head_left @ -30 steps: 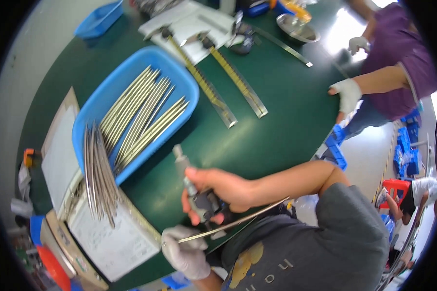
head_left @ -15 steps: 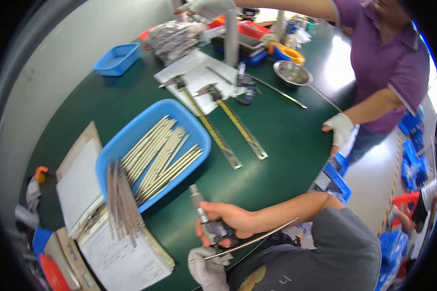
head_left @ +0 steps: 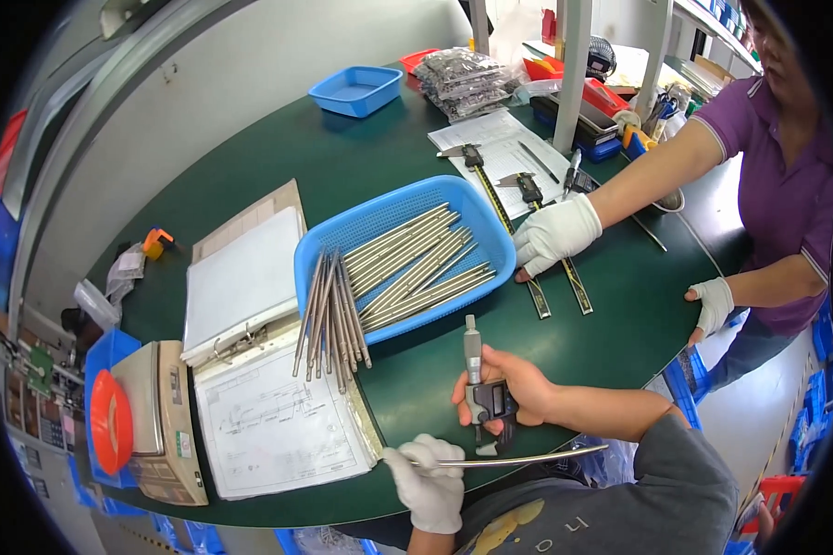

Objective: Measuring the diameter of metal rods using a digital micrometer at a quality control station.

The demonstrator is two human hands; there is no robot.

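My left hand [head_left: 429, 490], in a white glove, is closed around a long thin metal rod [head_left: 539, 458] that points to the right. My bare right hand [head_left: 520, 381] grips a digital micrometer [head_left: 491, 400], thimble upward. The micrometer's frame sits just above the rod; I cannot tell whether they touch. Beyond my hands is a blue perforated basket [head_left: 393, 191] holding many metal rods [head_left: 415, 254]. Another bundle of rods [head_left: 329, 319] leans over its near left rim. An open binder [head_left: 278, 425] with a drawing lies left of my gloved hand.
Across the table, a co-worker's gloved hand [head_left: 557, 236] reaches over two calipers [head_left: 530, 190], beside the basket. Paper sheets [head_left: 481, 139], bagged parts [head_left: 463, 79] and a blue tray [head_left: 356, 91] lie at the back. A scale [head_left: 171, 416] with a red dish [head_left: 111, 423] stands left.
My view has swung, shifting the scene. The co-worker's raised arm has come down, bringing that hand over the calipers beside the basket. I still hold the rod and micrometer, the rod now nearly level.
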